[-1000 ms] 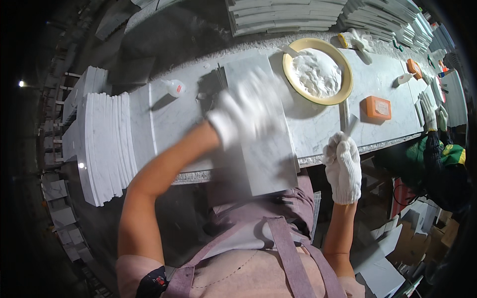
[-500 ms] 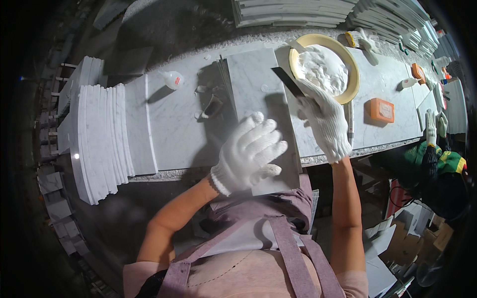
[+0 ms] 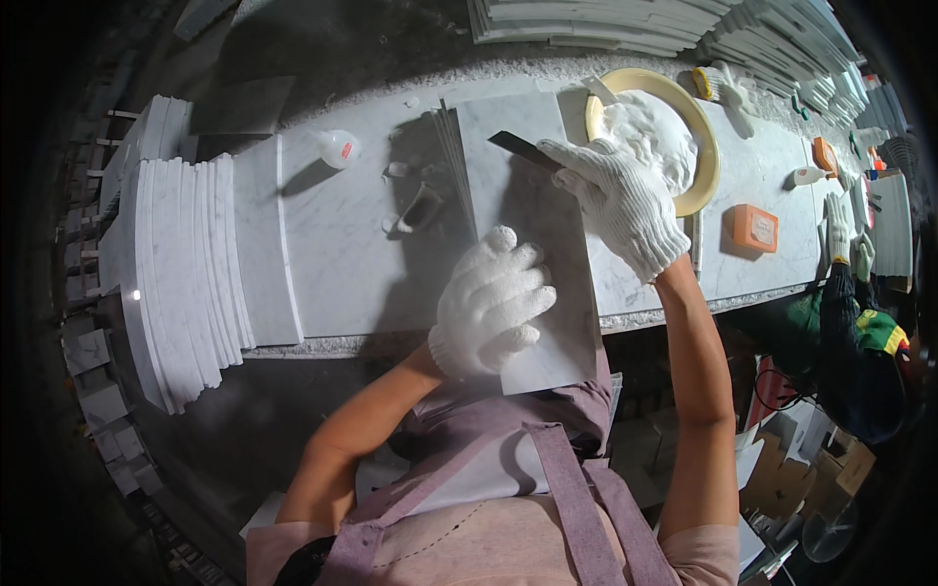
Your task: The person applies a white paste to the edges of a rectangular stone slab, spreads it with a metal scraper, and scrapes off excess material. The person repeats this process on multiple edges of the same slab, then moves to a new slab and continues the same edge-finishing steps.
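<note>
A grey marble tile (image 3: 542, 234) stands tilted on the stone workbench (image 3: 352, 254), its near edge reaching over the bench's front. My left hand (image 3: 489, 305), in a white knit glove, presses on the tile's lower left part. My right hand (image 3: 618, 200), also gloved, grips a dark flat scraper blade (image 3: 523, 149) whose tip lies on the tile's upper part. Just right of that hand sits a yellow-rimmed bowl (image 3: 696, 127) holding white paste (image 3: 650, 127).
A fanned stack of white marble tiles (image 3: 191, 264) fills the bench's left end. A small white bottle (image 3: 339, 148), an orange block (image 3: 754, 228) and more tile stacks (image 3: 606, 20) lie behind. Another person's gloved hands (image 3: 848, 239) work at the right end.
My right hand rose from the bench's front edge to the tile's top with the scraper. My left hand slid from the tile's top down to its near left part.
</note>
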Demonstrator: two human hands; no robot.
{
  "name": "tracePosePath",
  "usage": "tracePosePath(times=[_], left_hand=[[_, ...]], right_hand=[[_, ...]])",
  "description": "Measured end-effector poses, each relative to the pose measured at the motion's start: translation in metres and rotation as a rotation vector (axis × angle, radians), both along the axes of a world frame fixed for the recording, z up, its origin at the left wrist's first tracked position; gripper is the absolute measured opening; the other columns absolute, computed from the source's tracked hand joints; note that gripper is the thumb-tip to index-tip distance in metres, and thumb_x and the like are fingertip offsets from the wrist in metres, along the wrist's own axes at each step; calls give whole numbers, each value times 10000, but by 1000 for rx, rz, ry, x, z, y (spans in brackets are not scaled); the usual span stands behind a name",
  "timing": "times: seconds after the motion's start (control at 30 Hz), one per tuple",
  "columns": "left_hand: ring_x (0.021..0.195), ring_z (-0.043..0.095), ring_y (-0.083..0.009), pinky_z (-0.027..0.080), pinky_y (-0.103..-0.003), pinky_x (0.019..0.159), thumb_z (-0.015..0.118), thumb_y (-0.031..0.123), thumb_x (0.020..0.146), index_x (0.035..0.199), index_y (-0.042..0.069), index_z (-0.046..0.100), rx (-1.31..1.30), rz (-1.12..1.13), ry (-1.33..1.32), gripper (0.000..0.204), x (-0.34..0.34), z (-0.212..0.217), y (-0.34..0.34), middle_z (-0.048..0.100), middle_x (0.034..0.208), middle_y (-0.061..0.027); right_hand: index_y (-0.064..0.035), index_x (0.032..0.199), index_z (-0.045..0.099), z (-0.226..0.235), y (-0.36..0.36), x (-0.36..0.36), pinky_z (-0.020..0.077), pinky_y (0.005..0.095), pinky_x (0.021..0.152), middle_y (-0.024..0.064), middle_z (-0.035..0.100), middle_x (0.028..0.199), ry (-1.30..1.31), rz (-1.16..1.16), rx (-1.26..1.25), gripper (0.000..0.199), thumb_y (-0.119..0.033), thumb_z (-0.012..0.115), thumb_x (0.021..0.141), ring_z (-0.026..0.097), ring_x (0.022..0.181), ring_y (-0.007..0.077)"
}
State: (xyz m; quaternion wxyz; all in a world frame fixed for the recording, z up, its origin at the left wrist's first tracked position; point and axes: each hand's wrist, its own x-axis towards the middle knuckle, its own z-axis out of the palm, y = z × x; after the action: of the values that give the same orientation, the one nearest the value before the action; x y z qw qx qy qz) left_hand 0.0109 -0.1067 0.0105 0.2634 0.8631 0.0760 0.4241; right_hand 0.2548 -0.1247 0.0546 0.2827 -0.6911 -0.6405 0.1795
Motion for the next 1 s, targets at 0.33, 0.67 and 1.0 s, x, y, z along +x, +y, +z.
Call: tracePosePath(times=[0.33,0.67,1.0], left_hand=[[1114,676,-373,510,-614,1058,546,362,1039,1084,47,759,-71,5,-33,383,1,-6,-2,718,1125,-140],[1071,683,-397,487,-620,1072,560,349,982,1014,32,762,-113,-13,43,377,2,4,0,721,1055,-155],[1075,687,-391,488,-614,1078,557,340,988,1019,39,769,-90,19,-29,370,3,-1,-2,724,1061,-144]], right_hand=[[-167,1384,718,-6,8,1,536,399,747,113,726,905,-102,39,-45,391,-158,692,994,674,793,274],[-105,1298,740,-4,10,0,583,402,723,153,765,970,-63,72,1,333,-139,631,985,740,838,312],[-213,1416,698,-1,-7,1,573,385,740,65,767,940,-91,167,7,472,-83,663,963,718,802,276]])
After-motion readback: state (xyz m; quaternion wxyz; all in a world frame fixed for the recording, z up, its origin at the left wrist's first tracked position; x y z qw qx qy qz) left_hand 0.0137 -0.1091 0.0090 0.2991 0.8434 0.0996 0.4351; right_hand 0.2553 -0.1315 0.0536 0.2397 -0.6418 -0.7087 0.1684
